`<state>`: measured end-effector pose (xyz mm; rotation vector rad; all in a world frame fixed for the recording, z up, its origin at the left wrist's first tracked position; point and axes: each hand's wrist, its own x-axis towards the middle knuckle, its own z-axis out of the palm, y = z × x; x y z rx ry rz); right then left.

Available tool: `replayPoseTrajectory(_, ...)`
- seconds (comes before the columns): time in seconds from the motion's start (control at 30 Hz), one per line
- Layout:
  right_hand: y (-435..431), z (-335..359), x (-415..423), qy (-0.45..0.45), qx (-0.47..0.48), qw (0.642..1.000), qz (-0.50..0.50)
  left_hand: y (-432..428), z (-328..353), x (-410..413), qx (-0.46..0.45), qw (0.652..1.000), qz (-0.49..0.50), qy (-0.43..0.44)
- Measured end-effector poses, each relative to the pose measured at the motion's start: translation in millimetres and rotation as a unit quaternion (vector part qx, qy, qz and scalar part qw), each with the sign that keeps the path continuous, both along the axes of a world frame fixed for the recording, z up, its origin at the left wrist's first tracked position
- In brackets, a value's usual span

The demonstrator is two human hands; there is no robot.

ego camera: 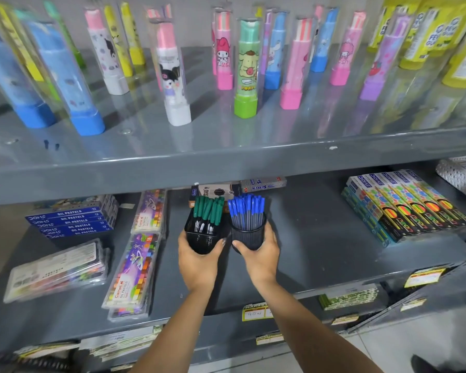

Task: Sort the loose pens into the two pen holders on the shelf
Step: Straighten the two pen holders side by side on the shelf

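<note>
- Head view, looking down at two grey shelf levels: I see my two bare forearms reaching in from the bottom edge toward the middle shelf (320, 254).
- My left hand (198, 261) is wrapped around the square black holder (201, 238), fingers clenched on its lower walls, thumb on the right face.
- That holder carries the green-capped pens (208, 211), standing upright and slightly fanned.
- My right hand (258, 255) grips the round mesh holder (249, 234), thumb across its front, the other fingers curled around the right side.
- That holder carries the blue-capped pens (246, 210), upright and packed close.
- The two holders stand just beside each other at the centre of the middle shelf; whether they touch I cannot tell.
- Behind them lie flat pen boxes (237, 188).
- To the left lie oil pastel packs (70, 220); to the right, a row of neon pencil boxes (412, 203).
- The upper shelf (226, 154) bears cartoon-printed tubes (246, 68) standing upright.
</note>
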<state>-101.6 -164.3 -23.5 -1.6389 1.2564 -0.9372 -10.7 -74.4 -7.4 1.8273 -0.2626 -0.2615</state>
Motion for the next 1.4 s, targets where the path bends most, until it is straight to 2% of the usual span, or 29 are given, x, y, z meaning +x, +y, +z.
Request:
replayPoseTrajectory(0.4, -2, -8, -5, -0.015, 0.0, 1.0, 0.004, 9, 7, -18, -0.001, 0.999, 0.052, 0.001)
replayPoseTrajectory(0.83, 37, 1, -66, -0.018, -0.013, 0.999, 0.042, 47, 19, -79, 0.004, 0.995, 0.1, 0.021)
replayPoseTrajectory(1.4, 49, 0, -79, 0.0, 0.004, 0.998, 0.055, 61, 17, -92, 0.006, 0.996, 0.084, 0.007)
